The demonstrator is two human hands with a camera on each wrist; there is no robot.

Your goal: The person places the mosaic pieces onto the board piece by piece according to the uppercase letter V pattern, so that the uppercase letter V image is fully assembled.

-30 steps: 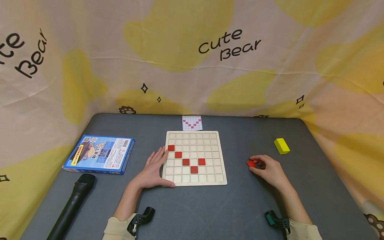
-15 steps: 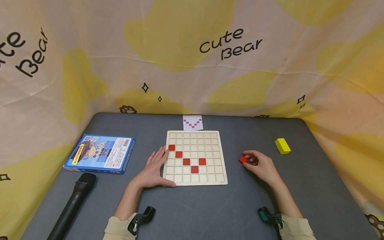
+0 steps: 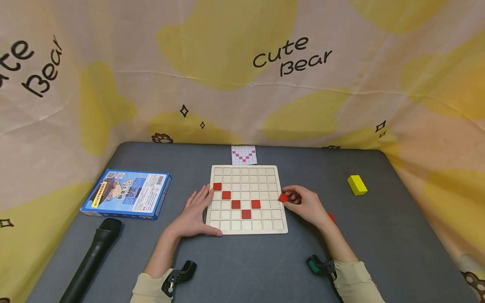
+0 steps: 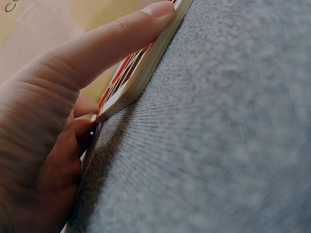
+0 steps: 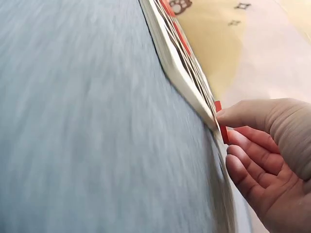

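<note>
A white gridded board (image 3: 260, 229) lies on the table, with several red square tiles in its cells, one of them a red tile (image 3: 246, 214) lowest in a V-like row. My left hand (image 3: 194, 214) steadies its near left corner, fingers along the left side and thumb on the front edge; the left wrist view shows the thumb (image 4: 121, 41) on the rim. Between thumb and fingers my right hand (image 3: 306, 205) pinches a red tile (image 3: 283, 198) at the board's right edge. The right wrist view shows this red tile (image 5: 223, 134) side-on, held tilted.
Another red piece (image 3: 332, 217) shows partly behind the right forearm. A yellow block (image 3: 357, 185) stands at the right. Beyond the board lies a small pattern card (image 3: 244, 155). A blue box (image 3: 126, 193) and a black microphone (image 3: 92, 256) lie at the left.
My right hand has carried the red tile leftward across the table to the board's right edge. A red piece has come into view behind that forearm. The left hand stays put.
</note>
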